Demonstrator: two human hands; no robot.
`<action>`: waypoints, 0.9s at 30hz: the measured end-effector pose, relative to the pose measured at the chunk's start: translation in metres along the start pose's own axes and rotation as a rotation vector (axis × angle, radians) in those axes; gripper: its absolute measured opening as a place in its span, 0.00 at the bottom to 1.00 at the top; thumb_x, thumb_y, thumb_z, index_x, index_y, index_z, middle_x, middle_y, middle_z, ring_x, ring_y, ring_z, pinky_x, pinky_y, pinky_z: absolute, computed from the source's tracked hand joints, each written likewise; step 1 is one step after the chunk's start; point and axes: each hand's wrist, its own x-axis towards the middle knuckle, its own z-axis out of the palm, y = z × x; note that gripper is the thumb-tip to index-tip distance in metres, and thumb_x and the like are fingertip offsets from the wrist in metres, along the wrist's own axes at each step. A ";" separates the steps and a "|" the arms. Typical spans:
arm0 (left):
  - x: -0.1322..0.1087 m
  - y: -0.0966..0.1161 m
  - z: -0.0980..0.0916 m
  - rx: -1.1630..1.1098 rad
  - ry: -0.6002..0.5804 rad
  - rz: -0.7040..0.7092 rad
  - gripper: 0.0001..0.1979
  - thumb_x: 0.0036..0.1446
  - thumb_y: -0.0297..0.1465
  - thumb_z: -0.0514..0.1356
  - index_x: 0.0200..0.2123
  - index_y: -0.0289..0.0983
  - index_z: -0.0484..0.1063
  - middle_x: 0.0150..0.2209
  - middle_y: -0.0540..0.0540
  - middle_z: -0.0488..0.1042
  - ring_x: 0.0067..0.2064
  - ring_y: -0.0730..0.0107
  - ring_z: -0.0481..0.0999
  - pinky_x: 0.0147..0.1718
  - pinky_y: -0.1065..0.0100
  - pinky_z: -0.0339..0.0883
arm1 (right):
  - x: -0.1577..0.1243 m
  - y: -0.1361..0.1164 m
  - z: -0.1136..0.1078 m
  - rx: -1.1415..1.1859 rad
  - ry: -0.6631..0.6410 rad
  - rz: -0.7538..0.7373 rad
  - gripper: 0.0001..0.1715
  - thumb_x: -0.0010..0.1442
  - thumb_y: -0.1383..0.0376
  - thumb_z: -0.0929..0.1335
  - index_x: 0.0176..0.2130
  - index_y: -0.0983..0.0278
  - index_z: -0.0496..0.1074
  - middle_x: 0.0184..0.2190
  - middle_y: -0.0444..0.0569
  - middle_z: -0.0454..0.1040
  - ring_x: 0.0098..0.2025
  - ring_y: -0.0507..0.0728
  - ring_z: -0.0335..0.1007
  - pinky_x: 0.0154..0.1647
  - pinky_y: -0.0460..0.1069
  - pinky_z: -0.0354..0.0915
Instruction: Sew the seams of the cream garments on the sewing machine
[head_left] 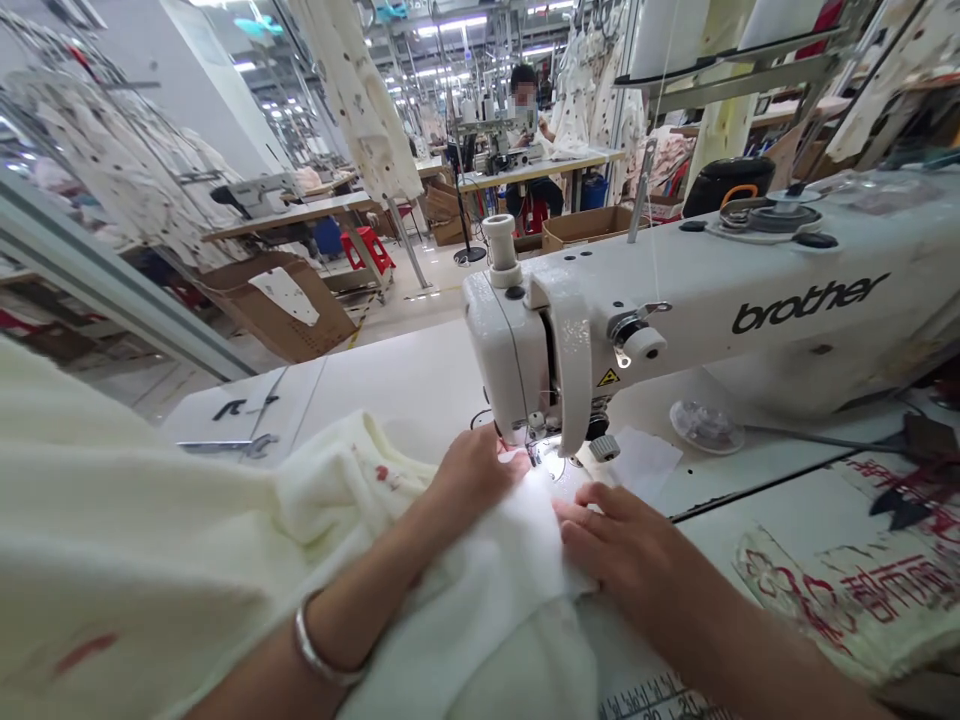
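Note:
A cream fleece garment (225,560) lies across the sewing table and over my lap. My left hand (472,475) rests on the fabric just left of the needle area (536,455) of the white Brother sewing machine (675,310), fingers curled down on the cloth. My right hand (622,550) lies flat on the fabric just right of and in front of the needle, fingers stretched out and pressing the cloth. A silver bangle (319,650) is on my left wrist.
A clear bobbin (705,425) and a white paper piece (641,460) lie under the machine arm. Printed cloth (847,590) covers the table's right side. Behind are cardboard boxes (277,305), a red stool (369,248), hanging garments and a seated person (525,110) at another machine.

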 end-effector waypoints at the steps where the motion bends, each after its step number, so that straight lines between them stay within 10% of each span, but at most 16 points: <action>1: 0.002 -0.001 -0.002 -0.001 -0.015 0.025 0.06 0.49 0.29 0.54 0.23 0.36 0.68 0.26 0.47 0.73 0.29 0.69 0.68 0.28 0.70 0.56 | 0.000 -0.009 0.006 -0.053 0.053 0.019 0.16 0.57 0.81 0.58 0.30 0.68 0.69 0.32 0.54 0.74 0.35 0.58 0.65 0.35 0.52 0.66; 19: 0.011 -0.006 -0.008 0.080 -0.048 0.044 0.06 0.49 0.30 0.55 0.28 0.37 0.72 0.28 0.44 0.75 0.34 0.61 0.73 0.34 0.65 0.65 | 0.015 -0.030 0.038 -0.282 0.243 0.137 0.21 0.54 0.83 0.56 0.23 0.67 0.69 0.27 0.56 0.71 0.29 0.58 0.61 0.33 0.54 0.60; 27: 0.025 -0.026 -0.006 0.089 -0.017 0.057 0.06 0.46 0.24 0.54 0.29 0.37 0.68 0.33 0.42 0.76 0.38 0.58 0.74 0.37 0.62 0.66 | 0.027 -0.015 0.031 -0.393 0.106 0.028 0.14 0.46 0.81 0.62 0.27 0.66 0.71 0.33 0.55 0.77 0.34 0.57 0.68 0.37 0.49 0.66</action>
